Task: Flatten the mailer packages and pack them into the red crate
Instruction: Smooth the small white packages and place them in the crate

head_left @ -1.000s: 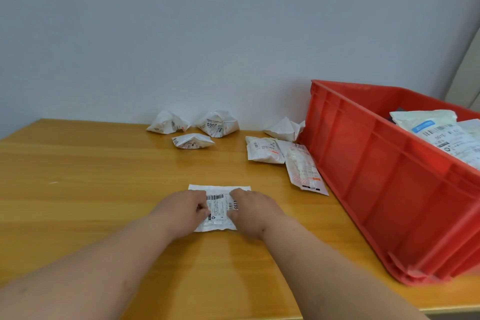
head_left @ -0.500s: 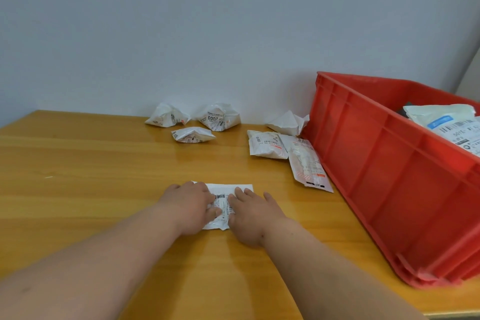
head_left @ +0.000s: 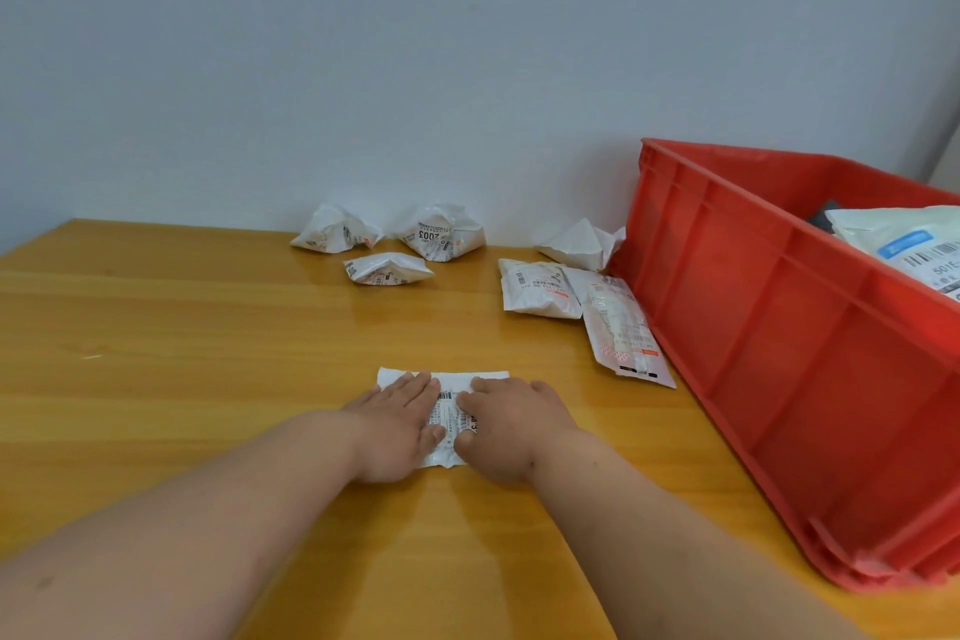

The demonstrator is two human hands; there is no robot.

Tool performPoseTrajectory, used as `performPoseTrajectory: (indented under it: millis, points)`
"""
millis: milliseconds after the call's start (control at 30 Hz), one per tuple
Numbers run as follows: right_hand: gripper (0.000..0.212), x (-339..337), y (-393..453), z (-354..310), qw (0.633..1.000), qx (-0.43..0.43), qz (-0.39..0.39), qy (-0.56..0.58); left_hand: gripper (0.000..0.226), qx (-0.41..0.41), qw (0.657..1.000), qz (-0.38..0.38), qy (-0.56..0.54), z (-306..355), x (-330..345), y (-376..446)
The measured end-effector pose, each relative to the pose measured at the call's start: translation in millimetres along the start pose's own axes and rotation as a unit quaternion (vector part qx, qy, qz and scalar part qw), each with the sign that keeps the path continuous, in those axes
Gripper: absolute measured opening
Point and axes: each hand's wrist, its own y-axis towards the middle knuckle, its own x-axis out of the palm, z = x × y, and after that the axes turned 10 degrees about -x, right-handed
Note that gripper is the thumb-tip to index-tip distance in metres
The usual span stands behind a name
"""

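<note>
A small white mailer (head_left: 453,412) with a barcode label lies flat on the wooden table (head_left: 182,379) in front of me. My left hand (head_left: 397,424) presses on its left half with straight fingers. My right hand (head_left: 506,424) presses flat on its right half. The red crate (head_left: 769,327) stands at the right, with white labelled packages (head_left: 904,244) inside. Crumpled mailers (head_left: 441,237) lie by the wall. Two flatter mailers (head_left: 540,294) (head_left: 623,333) lie next to the crate's left wall.
Further crumpled mailers sit near the wall: one at the left (head_left: 335,237), one in front of it (head_left: 387,269), and one against the crate's corner (head_left: 582,244). A grey wall rises behind the table. The table's front edge is near my forearms.
Both hands have flattened out over the mailer, fingers now straight and spread further up it. The camera view has tilted upward slightly.
</note>
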Motion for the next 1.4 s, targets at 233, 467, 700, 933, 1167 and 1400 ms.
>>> performPoseTrajectory:
  millis: [233,467,700,933,1167,1400]
  points:
    - [0.06,6.5,3.8,2.2,0.999,0.009,-0.031,-0.039,0.072,-0.05,0.996,0.055,0.048,10.8,-8.2,-7.3]
    - [0.023,-3.3,-1.8,1.7,0.989,0.029,0.117,-0.084,0.04,-0.089,0.99,0.111,-0.021,13.6,-11.1,-15.9]
    - [0.024,0.5,1.5,-0.5,0.996,0.051,0.076,0.0,0.064,-0.011,0.999,0.029,-0.007,9.3,-3.7,-8.7]
    - [0.036,-12.5,6.0,7.1,0.997,0.044,-0.019,0.057,0.081,-0.022,0.997,0.026,0.071,10.3,-25.5,-6.9]
    - [0.04,-18.0,7.5,10.3,0.993,0.037,-0.035,0.103,0.093,-0.031,0.994,0.07,0.077,13.1,-17.8,-0.7]
    - [0.068,3.0,9.8,10.7,0.997,0.013,-0.039,0.058,0.104,-0.022,0.999,-0.008,0.033,12.5,-15.7,6.2]
